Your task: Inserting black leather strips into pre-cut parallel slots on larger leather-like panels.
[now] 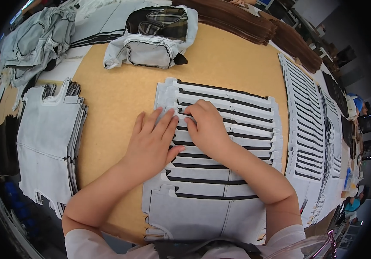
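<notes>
Several light grey fabric pieces (207,216) with black edges lie overlapped in a row before me, like a fanned stack. Across the notched left ends of these pieces rests my left hand (151,142), its fingers stretched out and slightly spread. Close beside those fingertips, my right hand (207,129) is bent with thumb and forefinger drawn together at the end of one black-edged piece. Its fingertips cover the exact spot of contact. My right forearm crosses over the lower right part of the row.
To the left sits a thick stack of grey cut pieces (47,138). Sewn grey garments (36,43) are heaped at the far left, and a bag-like piece with plaid lining (155,39) lies at the back. Another fanned row (308,125) and brown bundles (237,19) flank the tan board (233,52).
</notes>
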`<state>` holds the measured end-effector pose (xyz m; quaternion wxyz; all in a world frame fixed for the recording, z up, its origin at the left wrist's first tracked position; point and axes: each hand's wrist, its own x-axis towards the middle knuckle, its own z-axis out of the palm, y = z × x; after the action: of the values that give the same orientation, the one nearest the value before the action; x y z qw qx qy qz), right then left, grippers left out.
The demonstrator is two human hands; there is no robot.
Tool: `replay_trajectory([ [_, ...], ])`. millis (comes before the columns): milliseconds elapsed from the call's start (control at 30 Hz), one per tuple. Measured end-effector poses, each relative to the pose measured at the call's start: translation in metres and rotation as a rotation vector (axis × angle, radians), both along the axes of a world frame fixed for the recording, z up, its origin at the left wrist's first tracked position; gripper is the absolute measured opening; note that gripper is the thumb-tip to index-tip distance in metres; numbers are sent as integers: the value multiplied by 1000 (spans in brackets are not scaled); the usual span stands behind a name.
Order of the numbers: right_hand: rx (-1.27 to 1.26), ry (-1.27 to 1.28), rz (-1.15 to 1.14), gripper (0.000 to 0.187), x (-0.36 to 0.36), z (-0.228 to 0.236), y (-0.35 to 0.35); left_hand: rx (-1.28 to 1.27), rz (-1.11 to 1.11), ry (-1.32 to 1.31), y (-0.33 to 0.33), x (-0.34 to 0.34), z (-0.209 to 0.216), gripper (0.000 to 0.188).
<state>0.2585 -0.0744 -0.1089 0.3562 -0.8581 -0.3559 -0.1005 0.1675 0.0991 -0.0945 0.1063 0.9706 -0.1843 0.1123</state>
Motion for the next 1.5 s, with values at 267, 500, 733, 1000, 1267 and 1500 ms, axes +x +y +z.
replay_trajectory([
  [267,87,-31,81,17,0,-12,1,5,4,-6,4,4,-5,56],
  [500,-98,-145,133,17,-3,-7,-4,-86,-37,-93,6,23,2,36],
  [733,-270,-297,137,13,-14,2,5,8,-10,25,7,40,17,40],
  [1000,-192,-143,99,17,-7,-3,-6,37,5,4,-11,37,22,47],
  [1267,-150,-104,-35,17,-9,-5,-15,136,-70,-3,-6,34,11,45],
  [1500,-193,-147,94,19,-11,3,-30,219,-39,-38,-5,24,9,49],
])
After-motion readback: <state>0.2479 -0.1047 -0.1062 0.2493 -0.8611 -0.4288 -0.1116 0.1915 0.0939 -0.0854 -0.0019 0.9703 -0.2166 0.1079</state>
